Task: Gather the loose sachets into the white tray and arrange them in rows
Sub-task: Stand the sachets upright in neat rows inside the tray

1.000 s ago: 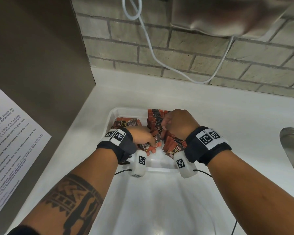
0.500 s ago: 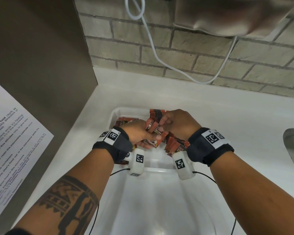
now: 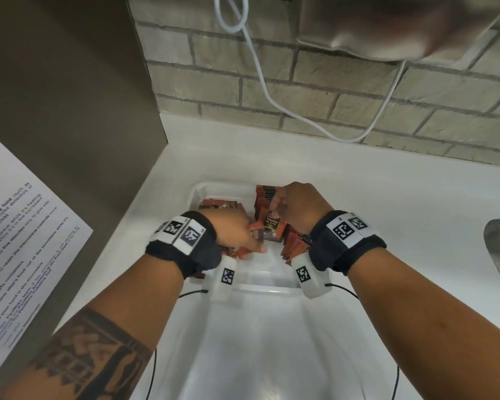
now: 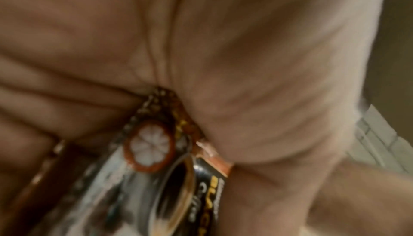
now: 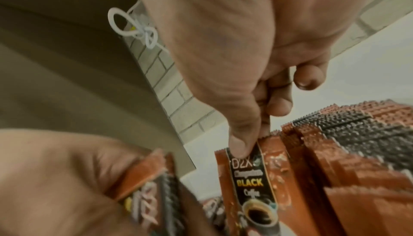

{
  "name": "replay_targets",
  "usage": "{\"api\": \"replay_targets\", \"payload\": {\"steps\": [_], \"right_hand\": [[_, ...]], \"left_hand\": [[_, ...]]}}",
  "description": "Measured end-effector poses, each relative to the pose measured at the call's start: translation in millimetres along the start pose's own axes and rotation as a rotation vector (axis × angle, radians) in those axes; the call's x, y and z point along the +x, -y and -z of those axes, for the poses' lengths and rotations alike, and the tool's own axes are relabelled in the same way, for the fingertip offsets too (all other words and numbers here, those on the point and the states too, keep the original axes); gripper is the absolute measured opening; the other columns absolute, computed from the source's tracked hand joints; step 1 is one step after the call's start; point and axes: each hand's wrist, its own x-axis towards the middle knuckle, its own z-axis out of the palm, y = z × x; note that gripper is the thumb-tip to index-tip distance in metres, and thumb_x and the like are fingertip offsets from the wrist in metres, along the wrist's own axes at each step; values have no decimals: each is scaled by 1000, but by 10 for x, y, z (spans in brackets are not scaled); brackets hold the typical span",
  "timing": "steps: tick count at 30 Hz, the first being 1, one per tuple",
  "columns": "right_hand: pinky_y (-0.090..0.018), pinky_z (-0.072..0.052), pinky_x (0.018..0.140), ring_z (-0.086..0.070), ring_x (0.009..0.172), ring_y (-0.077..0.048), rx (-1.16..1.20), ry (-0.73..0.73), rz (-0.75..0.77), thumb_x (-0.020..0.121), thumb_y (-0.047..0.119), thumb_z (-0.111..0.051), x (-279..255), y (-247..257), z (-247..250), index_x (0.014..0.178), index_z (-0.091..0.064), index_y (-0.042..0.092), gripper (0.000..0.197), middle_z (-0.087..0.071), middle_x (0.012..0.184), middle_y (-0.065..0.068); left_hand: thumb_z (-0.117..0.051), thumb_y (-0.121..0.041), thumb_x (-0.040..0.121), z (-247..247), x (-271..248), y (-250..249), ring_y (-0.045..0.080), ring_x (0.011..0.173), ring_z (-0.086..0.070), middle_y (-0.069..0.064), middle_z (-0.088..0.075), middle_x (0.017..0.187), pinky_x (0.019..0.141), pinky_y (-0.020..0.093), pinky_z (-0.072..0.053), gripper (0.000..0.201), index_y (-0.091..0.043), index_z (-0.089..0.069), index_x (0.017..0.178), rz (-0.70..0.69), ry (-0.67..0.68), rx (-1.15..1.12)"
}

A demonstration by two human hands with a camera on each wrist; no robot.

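The white tray (image 3: 197, 192) sits on the table (image 3: 387, 203), with a brown panel (image 3: 70, 111) at 9 o'clock and bare table at 3 o'clock. Your right hand (image 3: 298, 203) pinches one upright sachet (image 3: 272, 226) by its top edge, beside the standing row (image 3: 264, 194) at 12 o'clock. Your left hand (image 3: 231, 232) grips a bundle of sachets (image 4: 156, 160) inside the tray.

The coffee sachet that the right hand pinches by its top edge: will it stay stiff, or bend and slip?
The sachet hangs fairly flat from the right hand, so it is probably light and semi-stiff. Its glossy foil looks slippery; the serrated top edge may help the pinch. Standing in the row, it would likely tip without neighbours.
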Motion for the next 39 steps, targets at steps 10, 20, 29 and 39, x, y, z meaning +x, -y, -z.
{"api": "replay_targets", "payload": {"steps": [10, 20, 29, 39], "right_hand": [[-39, -56, 89, -67, 92, -19, -128, 49, -30, 84, 11, -64, 39, 63, -66, 60, -61, 38, 37, -72, 95, 8], [-20, -46, 65, -65, 78, -11, -42, 44, 5, 77, 0, -70, 47, -42, -10, 75, -71, 33, 32, -70, 80, 10], [-29, -55, 81, -67, 84, -14, -9, 23, 48, 81, 2, -64, 27, -75, -22, 81, -72, 30, 30, -73, 89, 5], [-21, -49, 72, -67, 83, -12, 57, 14, 42, 81, 1, -68, 28, -151, 19, 85, -74, 26, 25, -72, 86, 5]], "left_hand": [[-65, -48, 91, -159, 485, -38, 26, 88, -70, 12, -77, 104, 83, 37, -56, 46, -5, -75, 105, 16, 72, 48], [-63, -43, 96, -170, 566, -32, 19, 73, -63, 5, -76, 90, 64, 26, -49, 40, -5, -75, 94, 32, 16, -85], [-68, -53, 90, -191, 595, 15, 25, 84, -67, 12, -76, 105, 74, 33, -49, 50, -5, -73, 106, 53, 15, -114], [-66, -53, 91, -192, 530, -28, 28, 99, -72, 5, -77, 102, 87, 39, -57, 43, -12, -73, 103, 42, 15, -140]]}}
